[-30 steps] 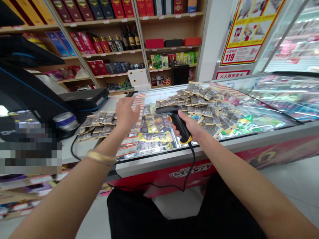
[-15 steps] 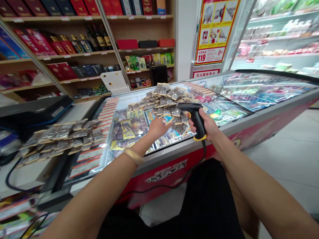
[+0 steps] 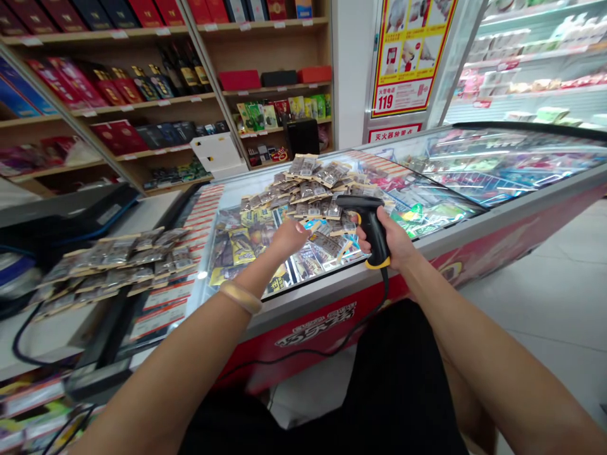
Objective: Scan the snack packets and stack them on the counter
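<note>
My right hand [image 3: 387,239] grips a black and yellow barcode scanner [image 3: 372,224], its head pointing left and its cable hanging down. My left hand [image 3: 288,239], with a gold-coloured bangle [image 3: 241,297] on the wrist, appears closed on the edge of a small clear packet [image 3: 328,245] with pale end strips. That packet lies just below the scanner's head; the fingers' grip on it is partly hidden. Behind both hands, a heap of similar packets [image 3: 310,188] with dark contents rests on the glass top of a chest freezer [image 3: 310,302].
To the left, another pile of packets [image 3: 116,259] lies across the counter beside the freezer. The scanner's cable [image 3: 327,354] droops along the freezer front. Shelves [image 3: 268,88] of boxes and bottles stand behind, and a lit display cooler [image 3: 526,76] is at right.
My left hand has drawn back to the left, and the packet at its fingers has shifted left with it. My right hand still holds the scanner in nearly the same place.
</note>
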Motion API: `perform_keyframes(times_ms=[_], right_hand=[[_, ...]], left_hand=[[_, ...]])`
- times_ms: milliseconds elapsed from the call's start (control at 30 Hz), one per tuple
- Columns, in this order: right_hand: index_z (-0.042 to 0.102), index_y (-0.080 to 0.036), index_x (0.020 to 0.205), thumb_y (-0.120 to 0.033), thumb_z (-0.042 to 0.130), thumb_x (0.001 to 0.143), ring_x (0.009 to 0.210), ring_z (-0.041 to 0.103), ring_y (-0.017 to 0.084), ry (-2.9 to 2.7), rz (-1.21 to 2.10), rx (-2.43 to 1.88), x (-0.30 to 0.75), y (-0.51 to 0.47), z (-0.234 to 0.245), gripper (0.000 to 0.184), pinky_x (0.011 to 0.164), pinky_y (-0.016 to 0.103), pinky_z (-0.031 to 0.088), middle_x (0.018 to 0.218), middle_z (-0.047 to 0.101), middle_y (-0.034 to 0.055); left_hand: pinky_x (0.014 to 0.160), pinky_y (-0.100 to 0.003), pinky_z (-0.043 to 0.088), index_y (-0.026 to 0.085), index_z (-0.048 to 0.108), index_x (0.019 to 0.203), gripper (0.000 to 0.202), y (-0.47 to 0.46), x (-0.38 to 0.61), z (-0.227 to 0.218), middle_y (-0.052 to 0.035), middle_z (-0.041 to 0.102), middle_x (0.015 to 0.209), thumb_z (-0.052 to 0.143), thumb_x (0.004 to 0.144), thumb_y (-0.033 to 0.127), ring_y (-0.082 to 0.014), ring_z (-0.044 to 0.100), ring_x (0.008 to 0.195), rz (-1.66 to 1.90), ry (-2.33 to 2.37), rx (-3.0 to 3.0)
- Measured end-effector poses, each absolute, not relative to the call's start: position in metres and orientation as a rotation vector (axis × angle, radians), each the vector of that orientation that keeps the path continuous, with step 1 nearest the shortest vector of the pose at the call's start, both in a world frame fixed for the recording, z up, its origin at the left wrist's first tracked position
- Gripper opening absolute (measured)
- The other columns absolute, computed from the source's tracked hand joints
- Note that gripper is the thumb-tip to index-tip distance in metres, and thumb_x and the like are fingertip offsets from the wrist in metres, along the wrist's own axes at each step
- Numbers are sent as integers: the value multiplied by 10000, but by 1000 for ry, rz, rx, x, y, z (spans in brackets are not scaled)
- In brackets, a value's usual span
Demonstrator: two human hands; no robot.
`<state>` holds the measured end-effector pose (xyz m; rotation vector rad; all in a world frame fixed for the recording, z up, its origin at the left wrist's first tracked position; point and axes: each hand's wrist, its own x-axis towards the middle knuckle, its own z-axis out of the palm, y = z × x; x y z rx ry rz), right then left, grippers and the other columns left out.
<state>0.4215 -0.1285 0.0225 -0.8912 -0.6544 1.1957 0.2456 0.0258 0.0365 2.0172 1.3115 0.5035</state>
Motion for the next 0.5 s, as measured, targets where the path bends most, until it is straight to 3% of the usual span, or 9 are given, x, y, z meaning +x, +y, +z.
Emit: perform_keyframes(times_ms=[200,400,500], right_hand=[[651,-184,1092,-676,499,946,478,451,116,-695,1230,-875,409,-121,26,535,443,224,397,649,551,3],[649,-177,1081,-656,530,941,465,458,111,-752,1342,-823,372,-96,34,514,433,221,400,645,561,1],[641,-174,1074,-654,556,932,448,458,104,-777,1418,-830,352,-79,38,507,418,211,393,637,569,-3]], left_hand=[[695,-364,627,191,585,593,243,38,200,53,-59,666,558,787,727,167,-233,739,653,560,1297,1463],[783,-383,635,168,591,697,179,52,153,51,-44,688,654,700,780,53,-185,718,627,838,1321,1166],[719,-314,632,174,582,734,182,62,135,51,-17,665,659,630,841,35,-136,683,590,1002,1292,991]])
